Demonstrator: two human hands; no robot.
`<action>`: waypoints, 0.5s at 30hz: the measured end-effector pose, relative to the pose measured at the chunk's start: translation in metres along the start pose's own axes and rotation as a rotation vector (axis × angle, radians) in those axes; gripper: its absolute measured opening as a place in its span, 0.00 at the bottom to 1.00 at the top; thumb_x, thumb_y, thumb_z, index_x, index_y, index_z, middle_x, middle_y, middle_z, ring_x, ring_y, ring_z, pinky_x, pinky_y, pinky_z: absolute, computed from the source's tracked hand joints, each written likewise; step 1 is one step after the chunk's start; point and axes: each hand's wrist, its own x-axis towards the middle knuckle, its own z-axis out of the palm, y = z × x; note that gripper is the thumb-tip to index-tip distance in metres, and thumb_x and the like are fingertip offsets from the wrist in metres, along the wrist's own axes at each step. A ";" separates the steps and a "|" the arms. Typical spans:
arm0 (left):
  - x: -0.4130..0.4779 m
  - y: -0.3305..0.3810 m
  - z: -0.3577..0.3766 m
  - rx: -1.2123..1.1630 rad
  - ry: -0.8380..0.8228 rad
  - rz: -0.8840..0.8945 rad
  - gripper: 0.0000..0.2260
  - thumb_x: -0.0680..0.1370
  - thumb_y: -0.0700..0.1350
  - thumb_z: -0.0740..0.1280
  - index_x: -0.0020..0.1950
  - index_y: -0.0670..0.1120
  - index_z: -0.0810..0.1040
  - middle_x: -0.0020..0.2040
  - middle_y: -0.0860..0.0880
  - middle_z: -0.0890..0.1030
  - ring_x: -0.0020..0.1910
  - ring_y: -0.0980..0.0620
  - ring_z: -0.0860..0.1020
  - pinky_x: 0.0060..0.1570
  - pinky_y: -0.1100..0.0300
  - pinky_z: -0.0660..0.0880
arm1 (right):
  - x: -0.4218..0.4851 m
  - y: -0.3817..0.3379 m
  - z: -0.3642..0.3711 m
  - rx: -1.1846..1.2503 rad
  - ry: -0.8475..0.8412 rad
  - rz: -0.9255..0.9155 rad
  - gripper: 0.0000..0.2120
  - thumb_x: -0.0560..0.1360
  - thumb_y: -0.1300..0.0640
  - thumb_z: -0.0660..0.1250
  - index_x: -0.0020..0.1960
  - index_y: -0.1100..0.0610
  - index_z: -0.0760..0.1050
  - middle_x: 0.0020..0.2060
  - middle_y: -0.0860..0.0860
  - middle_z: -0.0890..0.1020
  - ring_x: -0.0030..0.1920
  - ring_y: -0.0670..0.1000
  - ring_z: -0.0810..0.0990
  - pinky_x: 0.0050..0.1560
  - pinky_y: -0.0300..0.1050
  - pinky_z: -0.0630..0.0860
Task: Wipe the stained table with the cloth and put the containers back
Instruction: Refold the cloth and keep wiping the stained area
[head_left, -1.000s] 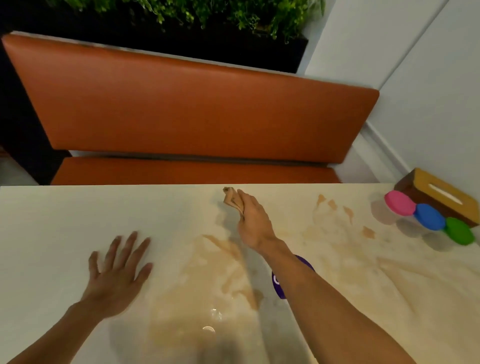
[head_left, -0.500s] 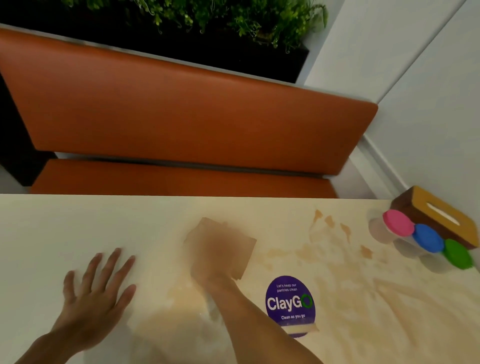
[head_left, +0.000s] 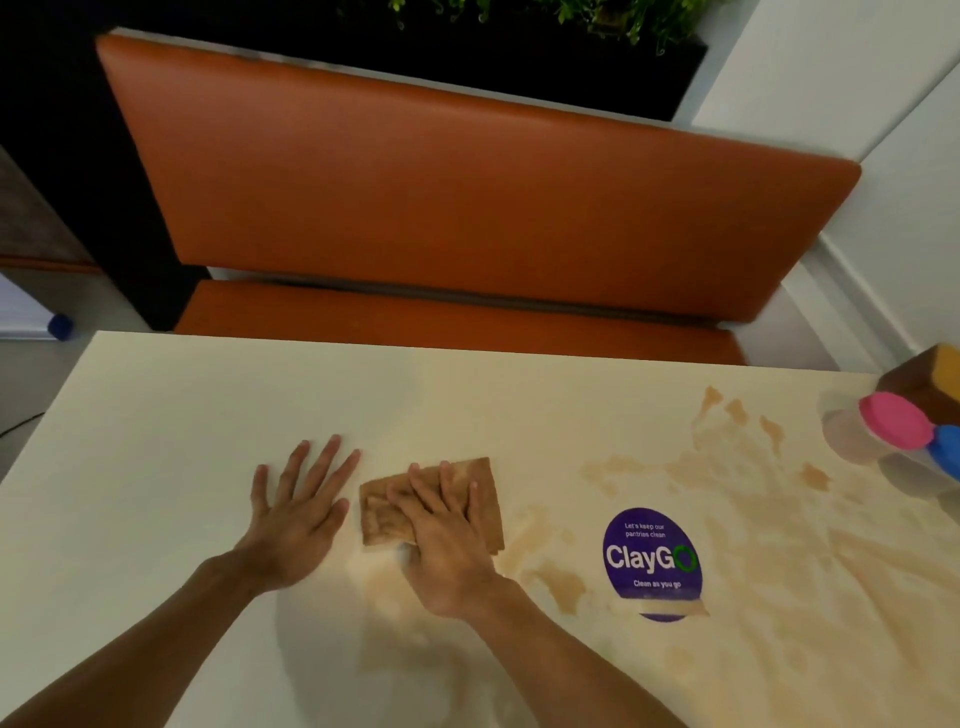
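A brown folded cloth (head_left: 480, 480) lies flat on the cream table (head_left: 208, 415), and my right hand (head_left: 441, 540) presses it down with straight fingers. Beside it on the left, my left hand (head_left: 298, 512) rests flat on the bare tabletop with fingers spread. Brown stains (head_left: 753, 467) smear the table's middle and right side. At the right edge stand clear containers, one with a pink lid (head_left: 894, 421) and one with a blue lid (head_left: 946, 449), partly cut off by the frame.
A round purple sticker (head_left: 652, 561) is stuck to the table right of the cloth. A brown and yellow tissue box (head_left: 930, 379) sits behind the containers. An orange bench (head_left: 467, 208) runs along the far table edge, with a white wall at right.
My right hand went from holding the bunched cloth near the far edge to spreading it flat and drawing it nearer and leftward. The view has swung left, leaving the green lid out of frame.
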 end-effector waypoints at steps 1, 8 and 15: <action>-0.001 -0.002 -0.002 -0.014 -0.017 0.004 0.28 0.73 0.62 0.28 0.74 0.63 0.32 0.74 0.61 0.28 0.71 0.57 0.25 0.68 0.45 0.27 | -0.010 -0.003 0.002 0.023 -0.016 -0.045 0.28 0.77 0.59 0.60 0.75 0.46 0.59 0.78 0.43 0.48 0.76 0.52 0.32 0.72 0.56 0.27; -0.002 0.003 -0.009 -0.044 -0.058 0.006 0.26 0.75 0.59 0.31 0.74 0.64 0.32 0.74 0.61 0.28 0.72 0.56 0.25 0.65 0.51 0.24 | -0.042 0.002 -0.044 0.316 -0.115 -0.078 0.28 0.75 0.70 0.58 0.73 0.53 0.66 0.72 0.55 0.66 0.74 0.58 0.60 0.75 0.53 0.56; -0.003 0.004 -0.009 -0.034 -0.065 -0.005 0.30 0.70 0.60 0.26 0.73 0.64 0.30 0.73 0.60 0.26 0.73 0.52 0.27 0.71 0.41 0.31 | -0.011 0.038 -0.126 0.428 0.260 -0.094 0.33 0.75 0.76 0.54 0.76 0.55 0.60 0.71 0.45 0.69 0.71 0.42 0.67 0.71 0.40 0.64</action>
